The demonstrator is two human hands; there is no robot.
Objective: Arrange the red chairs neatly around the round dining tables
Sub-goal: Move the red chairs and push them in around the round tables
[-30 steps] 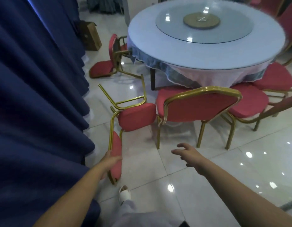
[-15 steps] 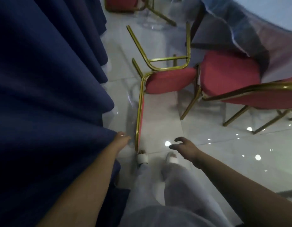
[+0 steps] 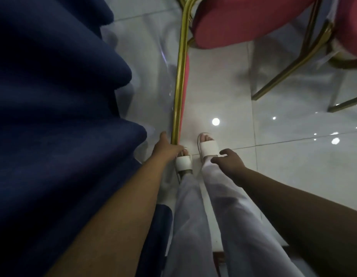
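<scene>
As view drops, left hand (image 3: 167, 147) now grips red chair (image 3: 180, 76) back; right hand (image 3: 227, 160) loose, empty.

The tipped chair (image 3: 233, 21) lies on the floor (image 3: 293, 156), its backrest running straight ahead from the fingers of the left hand (image 3: 167, 149). Draped cloth (image 3: 53, 116) hangs to their left. The left sandal (image 3: 183, 162) sits just beneath them. The right sandal (image 3: 208, 147) lies just left of the right hand (image 3: 228, 160). A second chair (image 3: 351, 21) stands ahead-right of its fingers.

One head-worn wide-angle view, steeply downward, close above left hand (image 3: 167, 149), right hand (image 3: 228, 161), floor (image 3: 293, 168).
</scene>
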